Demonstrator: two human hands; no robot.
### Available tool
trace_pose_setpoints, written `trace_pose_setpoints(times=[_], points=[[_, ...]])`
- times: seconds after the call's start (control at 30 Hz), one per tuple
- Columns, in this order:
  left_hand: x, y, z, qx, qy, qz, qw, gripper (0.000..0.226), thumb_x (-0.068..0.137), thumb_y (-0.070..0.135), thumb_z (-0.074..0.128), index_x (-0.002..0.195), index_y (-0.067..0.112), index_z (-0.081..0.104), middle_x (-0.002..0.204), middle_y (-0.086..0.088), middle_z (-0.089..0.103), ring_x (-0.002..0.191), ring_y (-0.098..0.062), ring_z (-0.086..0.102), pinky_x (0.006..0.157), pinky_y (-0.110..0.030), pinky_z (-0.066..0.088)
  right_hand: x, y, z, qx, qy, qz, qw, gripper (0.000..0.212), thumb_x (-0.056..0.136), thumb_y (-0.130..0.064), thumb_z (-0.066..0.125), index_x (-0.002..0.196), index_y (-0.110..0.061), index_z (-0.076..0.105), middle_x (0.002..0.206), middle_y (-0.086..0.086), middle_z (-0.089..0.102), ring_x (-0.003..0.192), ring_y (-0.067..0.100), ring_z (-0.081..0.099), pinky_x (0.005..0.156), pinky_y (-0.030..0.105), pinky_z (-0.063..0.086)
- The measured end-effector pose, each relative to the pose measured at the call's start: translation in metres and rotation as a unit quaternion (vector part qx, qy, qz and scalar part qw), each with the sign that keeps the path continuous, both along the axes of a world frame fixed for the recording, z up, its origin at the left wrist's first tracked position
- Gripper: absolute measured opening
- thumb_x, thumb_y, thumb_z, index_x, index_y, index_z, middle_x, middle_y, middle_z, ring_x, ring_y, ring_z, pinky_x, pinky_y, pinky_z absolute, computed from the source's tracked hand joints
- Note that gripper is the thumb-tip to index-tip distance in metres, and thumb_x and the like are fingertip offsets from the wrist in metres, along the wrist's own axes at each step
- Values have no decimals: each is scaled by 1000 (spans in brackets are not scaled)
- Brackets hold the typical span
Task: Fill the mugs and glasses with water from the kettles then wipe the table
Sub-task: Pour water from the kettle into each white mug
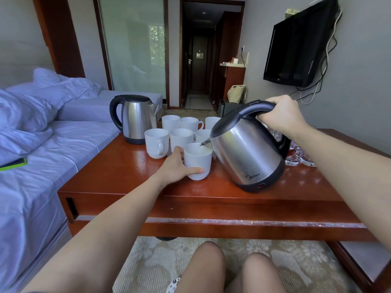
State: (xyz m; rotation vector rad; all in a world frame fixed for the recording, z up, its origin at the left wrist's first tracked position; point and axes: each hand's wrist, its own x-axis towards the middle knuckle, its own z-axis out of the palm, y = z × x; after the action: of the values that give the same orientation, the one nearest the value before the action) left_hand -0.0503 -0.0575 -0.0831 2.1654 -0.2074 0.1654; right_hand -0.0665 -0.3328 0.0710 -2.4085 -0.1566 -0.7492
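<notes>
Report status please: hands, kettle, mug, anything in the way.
Right hand grips tilted kettle, pouring. Left hand holds front mug. Other mugs close behind, not blocking.

Place: hotel room, I'd say.
Bed [42, 144]: left of the table [127, 180].
Wall television [296, 49]: right of the table.
Entry corridor [197, 60]: beyond the table.

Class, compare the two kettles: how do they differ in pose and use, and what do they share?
The near kettle is tilted, pouring into a mug; the far kettle stands upright on the table. The right hand grips the near kettle's handle; no hand touches the far kettle. Both have steel bodies with black lids, handles and bases.
</notes>
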Motion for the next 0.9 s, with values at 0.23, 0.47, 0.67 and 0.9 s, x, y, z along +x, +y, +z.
trace_pose_setpoints(times=[0.23, 0.47, 0.67, 0.9], points=[[-1, -1, 2, 1, -2, 1, 1000, 87, 68, 45, 87, 133, 17, 36, 135, 1, 52, 118, -19, 54, 99, -40, 50, 3, -3, 1, -7, -1, 1, 1000, 15, 81, -5, 64, 86, -16, 73, 69, 6, 62, 71, 23, 54, 58, 29, 39], [1, 0, 0, 3, -2, 1, 1000, 86, 67, 47, 87, 130, 18, 37, 135, -1, 53, 117, -19, 55, 99, -42, 51, 3, -2, 1, -15, -8, 9, 1000, 14, 81, -6, 64, 81, -18, 72, 67, 5, 61, 72, 23, 54, 58, 29, 39], [3, 1, -2, 3, -7, 4, 1000, 82, 65, 47, 88, 124, 18, 39, 130, 1, 56, 113, -19, 57, 98, -43, 51, 2, -4, 2, -25, -2, -1, 1000, 15, 79, -8, 64, 73, -22, 66, 61, 0, 55, 70, 24, 51, 60, 31, 38], [3, 0, -2, 0, -5, 3, 1000, 82, 66, 46, 88, 125, 18, 39, 129, 2, 55, 114, -19, 57, 97, -41, 51, 3, -7, 2, -43, 2, 5, 999, 22, 81, -14, 69, 69, -28, 57, 66, -3, 56, 78, 25, 54, 66, 31, 39]])
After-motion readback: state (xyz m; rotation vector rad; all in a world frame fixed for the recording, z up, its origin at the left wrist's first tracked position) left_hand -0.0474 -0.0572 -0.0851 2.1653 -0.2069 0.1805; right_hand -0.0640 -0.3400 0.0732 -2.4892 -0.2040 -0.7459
